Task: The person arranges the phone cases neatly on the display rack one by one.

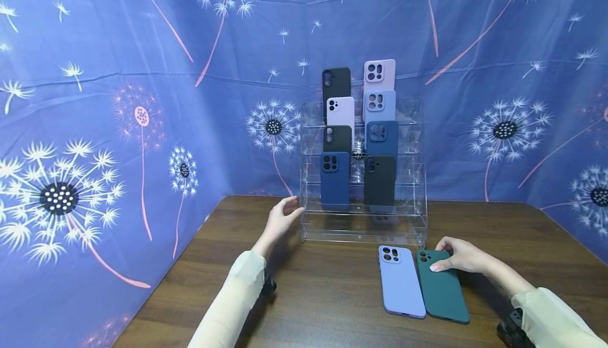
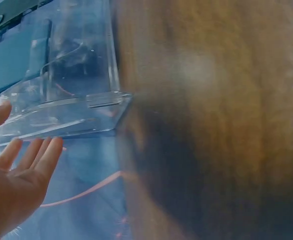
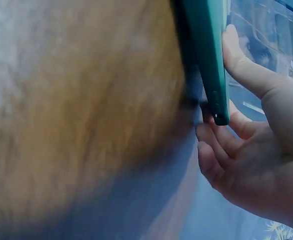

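Note:
A dark green phone case (image 1: 445, 295) lies on the wooden table in the head view. My right hand (image 1: 464, 255) pinches its upper end, thumb on the face and fingers at the far edge. In the right wrist view the green case (image 3: 214, 65) shows edge-on between thumb and fingers. Left of it, close alongside, lies a lavender phone case (image 1: 401, 284). A clear tiered display rack (image 1: 328, 233) stands behind. My left hand (image 1: 281, 220) is at the rack's left side, fingers extended and holding nothing; whether it touches the rack I cannot tell.
Two columns of phone cases stand on the rack's tiers, with a blue case (image 1: 335, 187) and a black case (image 1: 380, 184) in front. A blue dandelion-print cloth (image 1: 256, 63) hangs behind the wooden table (image 1: 323, 295).

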Motion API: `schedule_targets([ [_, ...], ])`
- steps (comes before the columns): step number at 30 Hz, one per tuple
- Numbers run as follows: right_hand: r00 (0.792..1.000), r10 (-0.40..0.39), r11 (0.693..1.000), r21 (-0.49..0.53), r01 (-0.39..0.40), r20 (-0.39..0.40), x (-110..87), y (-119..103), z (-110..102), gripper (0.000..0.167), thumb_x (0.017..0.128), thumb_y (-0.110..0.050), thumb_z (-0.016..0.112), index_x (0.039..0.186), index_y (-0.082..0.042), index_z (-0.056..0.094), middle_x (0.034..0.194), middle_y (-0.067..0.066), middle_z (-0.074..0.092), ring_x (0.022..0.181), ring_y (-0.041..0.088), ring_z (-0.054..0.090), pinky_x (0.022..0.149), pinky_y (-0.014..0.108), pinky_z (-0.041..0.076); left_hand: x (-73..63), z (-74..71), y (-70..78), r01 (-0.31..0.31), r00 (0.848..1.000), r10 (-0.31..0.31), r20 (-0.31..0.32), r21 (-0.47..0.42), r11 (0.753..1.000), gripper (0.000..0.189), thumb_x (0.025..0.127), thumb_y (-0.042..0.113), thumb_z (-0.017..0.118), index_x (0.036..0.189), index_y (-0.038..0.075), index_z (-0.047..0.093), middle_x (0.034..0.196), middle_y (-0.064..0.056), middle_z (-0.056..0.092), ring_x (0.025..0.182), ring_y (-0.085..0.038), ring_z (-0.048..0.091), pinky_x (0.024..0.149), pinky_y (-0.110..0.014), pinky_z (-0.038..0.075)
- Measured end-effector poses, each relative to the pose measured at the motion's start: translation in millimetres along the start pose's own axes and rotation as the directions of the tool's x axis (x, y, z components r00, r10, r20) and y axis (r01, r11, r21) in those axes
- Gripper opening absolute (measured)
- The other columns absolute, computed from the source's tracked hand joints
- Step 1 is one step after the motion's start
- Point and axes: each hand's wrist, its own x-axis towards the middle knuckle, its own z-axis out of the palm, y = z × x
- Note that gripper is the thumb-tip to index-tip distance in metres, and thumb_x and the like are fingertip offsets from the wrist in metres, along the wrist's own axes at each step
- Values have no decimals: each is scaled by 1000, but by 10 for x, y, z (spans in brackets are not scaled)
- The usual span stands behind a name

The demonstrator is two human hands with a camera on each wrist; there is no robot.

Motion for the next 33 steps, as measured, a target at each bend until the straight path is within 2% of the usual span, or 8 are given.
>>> schedule_targets([
  [4,999,37,997,60,-38,18,-35,-8,-55,47,76,-32,77,100,4,58,87,6,60,72,15,49,59,29,45,1,55,-88,8,998,-7,55,-18,1000,45,87,16,67,126,-2,54,118,-23,62,106,-36,61,89,-41,53],
  [8,996,52,983,172,-63,69,-88,2,-134,52,84,-28,70,115,11,56,101,19,62,74,18,58,58,31,52,10,95,-147,33,998,-28,57,-80,996,44,84,10,69,123,-4,55,113,-25,63,99,-34,64,75,-32,57],
  [12,995,-1,971,236,-23,101,-148,6,-257,53,89,-23,64,121,17,51,112,32,58,79,21,64,62,32,56,18,110,-166,47,997,-39,61,-137,989,44,84,8,69,123,-5,54,114,-27,62,97,-33,65,70,-29,58],
  [18,993,-61,959,283,31,97,-180,-51,-440,45,90,-18,63,117,17,54,103,23,64,76,11,65,64,34,58,10,89,-166,96,992,-82,93,-168,981,46,86,12,68,127,-2,53,118,-24,61,100,-29,64,77,-34,57],
  [22,992,-107,951,297,84,61,-165,-133,-554,42,91,-17,62,118,15,54,100,13,66,79,6,65,67,38,58,18,66,-168,121,989,-103,106,-178,977,48,87,13,67,129,-2,51,118,-22,61,97,-22,63,79,-35,57],
  [25,995,-102,951,295,91,22,-168,-215,-637,43,91,-20,61,119,12,54,99,10,68,81,6,66,69,38,58,27,66,-173,123,989,-104,109,-186,975,48,87,12,67,129,-2,51,118,-22,61,93,-18,63,79,-35,57],
  [29,997,-56,959,274,68,-52,-179,-348,-742,48,91,-25,62,124,9,53,104,17,68,81,9,68,69,33,58,18,76,-174,115,989,-96,110,-185,976,47,86,11,67,128,-3,51,116,-22,62,90,-17,63,78,-35,57],
  [33,985,-41,974,214,78,-170,-154,-484,-829,50,92,-29,60,128,5,52,112,23,65,78,9,68,68,31,58,10,83,-177,99,990,-79,116,-177,979,46,87,11,66,128,-4,51,115,-23,62,91,-18,64,77,-35,57],
])
